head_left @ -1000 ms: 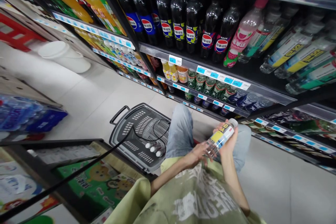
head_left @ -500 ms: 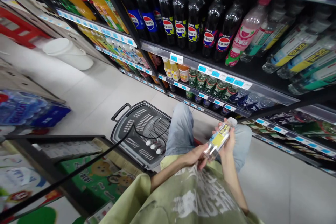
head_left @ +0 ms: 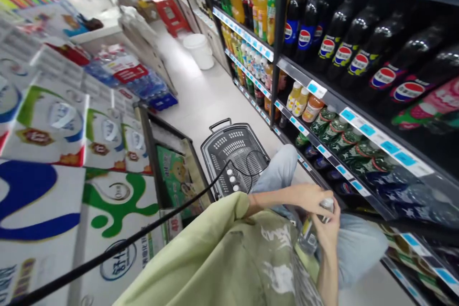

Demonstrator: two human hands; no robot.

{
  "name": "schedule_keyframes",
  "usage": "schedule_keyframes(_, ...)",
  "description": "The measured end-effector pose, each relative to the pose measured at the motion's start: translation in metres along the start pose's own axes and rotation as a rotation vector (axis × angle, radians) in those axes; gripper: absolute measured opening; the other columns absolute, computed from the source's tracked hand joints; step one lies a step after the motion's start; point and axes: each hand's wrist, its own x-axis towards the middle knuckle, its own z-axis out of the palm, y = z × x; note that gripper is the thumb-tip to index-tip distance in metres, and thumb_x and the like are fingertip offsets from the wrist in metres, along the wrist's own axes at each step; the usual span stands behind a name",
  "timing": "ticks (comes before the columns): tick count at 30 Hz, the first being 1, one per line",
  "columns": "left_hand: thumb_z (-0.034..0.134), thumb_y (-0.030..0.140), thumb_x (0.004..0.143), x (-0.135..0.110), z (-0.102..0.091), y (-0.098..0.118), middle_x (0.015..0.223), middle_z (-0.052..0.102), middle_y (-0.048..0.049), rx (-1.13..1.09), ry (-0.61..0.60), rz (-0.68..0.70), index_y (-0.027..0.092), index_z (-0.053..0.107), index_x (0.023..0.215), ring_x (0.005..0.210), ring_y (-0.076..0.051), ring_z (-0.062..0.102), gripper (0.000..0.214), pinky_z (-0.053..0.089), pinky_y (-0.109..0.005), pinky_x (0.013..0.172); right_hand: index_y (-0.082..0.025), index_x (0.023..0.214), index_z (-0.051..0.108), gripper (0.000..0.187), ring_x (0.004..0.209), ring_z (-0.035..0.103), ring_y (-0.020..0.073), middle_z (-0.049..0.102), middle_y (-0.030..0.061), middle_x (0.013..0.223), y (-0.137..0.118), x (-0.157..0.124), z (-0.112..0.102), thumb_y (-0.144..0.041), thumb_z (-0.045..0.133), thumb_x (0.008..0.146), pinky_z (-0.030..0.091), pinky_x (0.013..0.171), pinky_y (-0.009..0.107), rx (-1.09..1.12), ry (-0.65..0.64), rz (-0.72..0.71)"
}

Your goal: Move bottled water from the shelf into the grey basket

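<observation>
A clear plastic bottle [head_left: 309, 235] with a yellow label and a white cap is held in front of my lap. My right hand [head_left: 329, 224] grips its upper part from the right. My left hand [head_left: 309, 198] is closed over the cap end from above. Just beyond my knees a dark grey shopping basket [head_left: 234, 149] stands on the floor, and three white-capped bottles [head_left: 232, 180] lie at its near end.
Shelves of cola bottles [head_left: 353, 60] and green bottles [head_left: 335, 134] run along the right. Stacked drink cartons [head_left: 53, 124] and water packs [head_left: 143, 87] line the left. A white bucket [head_left: 199, 50] and a red stool [head_left: 171, 12] stand down the aisle.
My head has turned left, so the aisle and cartons fill the view. The bottle has come down closer to my lap, and my left hand has shifted from its base to its cap end.
</observation>
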Motion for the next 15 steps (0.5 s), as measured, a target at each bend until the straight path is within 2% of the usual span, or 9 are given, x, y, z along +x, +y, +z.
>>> schedule_keyframes(3, 0.079, 0.063, 0.09, 0.015, 0.009, -0.017, 0.083, 0.077, -0.0057, -0.006, -0.085, 0.029, 0.024, 0.074, 0.103, 0.072, -0.027, 0.072, 0.041, 0.049, -0.033, 0.067, -0.017, 0.159, 0.046, 0.121, 0.132, 0.067, 0.0401, 0.063, 0.021, 0.149, 0.005, -0.001, 0.01, -0.06, 0.094, 0.057, 0.055, 0.114, 0.054, -0.084, -0.015, 0.01)
schedule_keyframes(5, 0.085, 0.053, 0.087, 0.017, 0.008, -0.028, 0.075, 0.073, -0.0017, -0.083, -0.056, 0.086, 0.025, 0.071, 0.085, 0.065, -0.024, 0.068, 0.032, 0.048, -0.032, 0.064, -0.017, 0.158, 0.046, 0.121, 0.13, 0.068, 0.0399, 0.064, 0.021, 0.148, 0.009, 0.0, 0.016, -0.061, 0.095, 0.057, 0.055, 0.114, 0.054, -0.117, -0.023, 0.016)
schedule_keyframes(7, 0.091, 0.044, 0.082, 0.013, 0.0, -0.036, 0.068, 0.069, 0.001, -0.145, -0.026, 0.106, 0.025, 0.065, 0.074, 0.061, -0.021, 0.064, 0.033, 0.047, -0.032, 0.064, -0.018, 0.158, 0.047, 0.121, 0.132, 0.067, 0.0399, 0.064, 0.0207, 0.15, 0.013, 0.003, 0.024, -0.062, 0.096, 0.057, 0.054, 0.116, 0.054, -0.109, -0.045, 0.021)
schedule_keyframes(9, 0.091, 0.04, 0.08, 0.005, -0.017, -0.043, 0.065, 0.065, 0.0022, -0.178, -0.032, 0.075, 0.025, 0.061, 0.072, 0.061, -0.019, 0.062, 0.034, 0.047, -0.031, 0.065, -0.02, 0.159, 0.045, 0.12, 0.134, 0.067, 0.0389, 0.063, 0.0201, 0.152, 0.017, 0.008, 0.032, -0.062, 0.095, 0.059, 0.054, 0.117, 0.054, -0.048, -0.1, 0.023)
schedule_keyframes(11, 0.088, 0.038, 0.083, -0.005, -0.041, -0.048, 0.065, 0.064, 0.0029, -0.202, -0.024, 0.04, 0.024, 0.06, 0.075, 0.062, -0.018, 0.062, 0.032, 0.047, -0.03, 0.067, -0.022, 0.16, 0.043, 0.116, 0.135, 0.068, 0.0367, 0.064, 0.0191, 0.151, 0.02, 0.015, 0.037, -0.061, 0.093, 0.064, 0.055, 0.117, 0.052, 0.024, -0.162, 0.007)
schedule_keyframes(15, 0.079, 0.04, 0.089, -0.03, -0.104, -0.06, 0.067, 0.065, 0.0047, -0.245, 0.137, -0.021, 0.022, 0.061, 0.083, 0.059, -0.014, 0.063, 0.026, 0.046, -0.025, 0.064, -0.022, 0.153, 0.051, 0.095, 0.128, 0.072, 0.0339, 0.074, 0.0165, 0.137, 0.028, 0.029, 0.029, -0.059, 0.089, 0.074, 0.056, 0.114, 0.053, 0.079, -0.216, -0.016)
